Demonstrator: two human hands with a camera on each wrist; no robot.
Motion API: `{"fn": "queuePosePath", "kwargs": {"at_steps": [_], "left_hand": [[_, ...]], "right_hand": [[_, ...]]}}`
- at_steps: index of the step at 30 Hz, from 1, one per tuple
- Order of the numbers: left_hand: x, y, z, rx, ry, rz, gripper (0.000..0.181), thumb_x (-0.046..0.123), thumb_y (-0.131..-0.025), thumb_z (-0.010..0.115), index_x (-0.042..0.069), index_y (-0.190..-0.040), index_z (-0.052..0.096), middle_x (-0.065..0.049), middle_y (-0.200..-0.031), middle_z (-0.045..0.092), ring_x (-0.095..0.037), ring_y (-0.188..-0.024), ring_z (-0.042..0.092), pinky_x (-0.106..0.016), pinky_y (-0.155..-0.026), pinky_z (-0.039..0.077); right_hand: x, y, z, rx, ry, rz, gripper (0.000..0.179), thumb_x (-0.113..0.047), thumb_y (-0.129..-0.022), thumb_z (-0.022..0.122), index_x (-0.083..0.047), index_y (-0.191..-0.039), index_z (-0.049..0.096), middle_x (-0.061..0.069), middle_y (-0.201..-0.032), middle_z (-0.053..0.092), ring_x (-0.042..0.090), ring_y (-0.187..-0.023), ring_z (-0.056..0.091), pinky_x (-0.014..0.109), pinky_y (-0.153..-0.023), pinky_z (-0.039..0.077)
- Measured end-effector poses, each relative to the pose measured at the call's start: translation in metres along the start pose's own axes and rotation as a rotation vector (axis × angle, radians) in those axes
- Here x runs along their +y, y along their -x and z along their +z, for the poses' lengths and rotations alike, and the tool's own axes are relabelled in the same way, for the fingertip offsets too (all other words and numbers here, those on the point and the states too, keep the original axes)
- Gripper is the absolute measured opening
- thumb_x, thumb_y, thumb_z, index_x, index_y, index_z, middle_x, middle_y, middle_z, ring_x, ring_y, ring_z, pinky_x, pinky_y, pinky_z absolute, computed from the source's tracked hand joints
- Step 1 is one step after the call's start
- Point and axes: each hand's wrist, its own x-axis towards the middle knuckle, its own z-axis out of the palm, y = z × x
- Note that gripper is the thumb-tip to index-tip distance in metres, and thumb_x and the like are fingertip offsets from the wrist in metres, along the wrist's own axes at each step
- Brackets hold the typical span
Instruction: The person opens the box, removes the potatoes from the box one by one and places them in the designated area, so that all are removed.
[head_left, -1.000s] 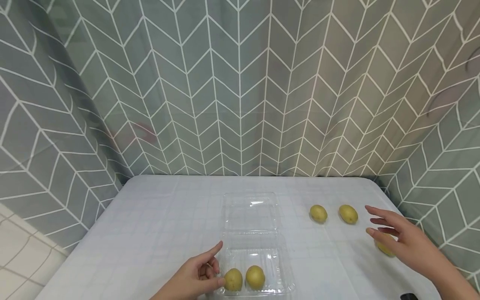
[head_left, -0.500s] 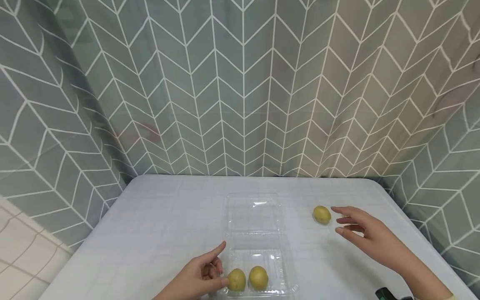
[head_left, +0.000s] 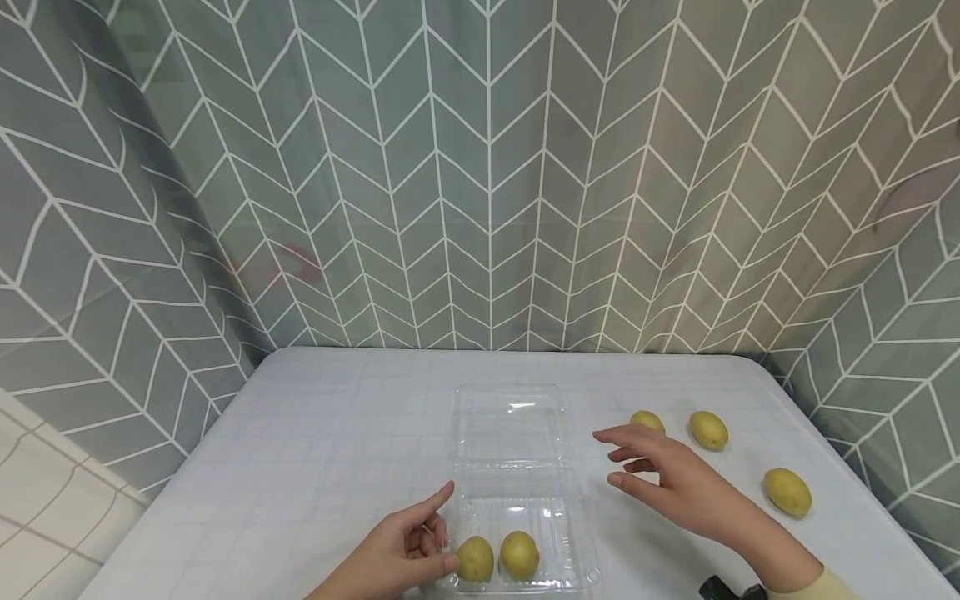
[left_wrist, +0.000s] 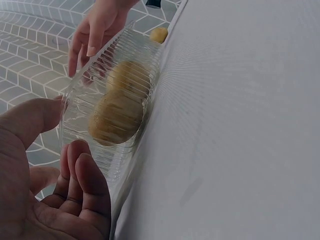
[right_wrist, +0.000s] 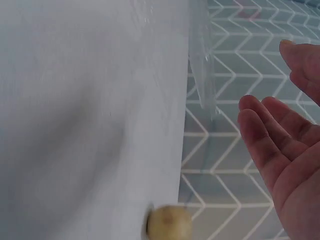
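A clear plastic clamshell container (head_left: 555, 533) lies with its lid (head_left: 510, 425) folded back on the white table. Two yellow potatoes (head_left: 520, 556) sit side by side in its base. My left hand (head_left: 397, 546) pinches the base's left rim; in the left wrist view the thumb lies at the rim (left_wrist: 64, 112) and curled fingers meet the ribbed wall. Holding nothing, my right hand (head_left: 667, 475) hovers above the table to the right of the container, fingers loosely bent and thumb apart. Its forearm crosses in front of the loose potatoes.
Three loose potatoes lie at the right: one partly behind the right hand (head_left: 647, 422), a second potato (head_left: 708, 430) beside it, and a third potato (head_left: 787, 492) nearer the right edge. A patterned curtain (head_left: 480, 208) surrounds the table's back and sides.
My right hand has swept left from over the rightmost potato toward the container, uncovering two potatoes and partly covering another. The left hand keeps its place at the rim.
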Motion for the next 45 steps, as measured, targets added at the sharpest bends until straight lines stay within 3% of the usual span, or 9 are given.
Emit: {"fn": "queuePosePath", "kwargs": {"at_steps": [13,27,31,36,45], "left_hand": [[0.000,0.000,0.000,-0.003,-0.021,0.018,0.080,0.015,-0.090,0.074,0.001,-0.154,0.028,-0.009,-0.099,0.054,-0.005,-0.073,0.055,-0.019,-0.065,0.051],[0.002,-0.001,0.000,-0.001,-0.016,0.021,0.081,0.015,-0.090,0.075,0.002,-0.154,0.028,-0.009,-0.099,0.054,-0.006,-0.073,0.055,-0.020,-0.065,0.051],[0.002,0.000,0.000,-0.009,-0.001,0.028,0.081,0.013,-0.090,0.074,0.000,-0.154,0.027,-0.009,-0.099,0.053,-0.005,-0.073,0.055,-0.020,-0.067,0.051],[0.002,0.000,0.000,-0.009,0.009,0.020,0.080,0.013,-0.090,0.074,-0.001,-0.154,0.028,-0.008,-0.099,0.053,-0.005,-0.073,0.055,-0.020,-0.067,0.052],[0.000,0.001,-0.001,-0.020,0.003,0.038,0.080,0.011,-0.090,0.073,-0.002,-0.154,0.027,-0.007,-0.097,0.053,-0.003,-0.073,0.054,-0.020,-0.068,0.052]], "right_hand": [[-0.011,-0.016,0.026,-0.038,-0.059,-0.098,0.041,-0.022,-0.096,0.068,-0.021,-0.136,0.057,-0.001,-0.130,0.057,0.018,-0.104,0.065,0.035,-0.087,0.054],[-0.018,-0.027,0.051,-0.154,-0.147,-0.146,0.041,-0.024,-0.097,0.067,-0.017,-0.136,0.056,-0.002,-0.128,0.058,0.022,-0.103,0.066,0.035,-0.086,0.054],[-0.023,-0.029,0.055,-0.198,-0.154,-0.138,0.040,-0.027,-0.097,0.066,-0.020,-0.136,0.056,-0.004,-0.128,0.058,0.020,-0.102,0.067,0.035,-0.085,0.054],[-0.026,-0.031,0.063,-0.243,-0.155,-0.173,0.039,-0.026,-0.097,0.066,-0.015,-0.134,0.057,0.000,-0.128,0.059,0.018,-0.102,0.065,0.033,-0.083,0.054],[-0.031,-0.034,0.072,-0.371,-0.082,-0.193,0.035,-0.030,-0.098,0.064,-0.019,-0.132,0.061,-0.010,-0.128,0.058,0.010,-0.112,0.057,0.030,-0.090,0.050]]}}
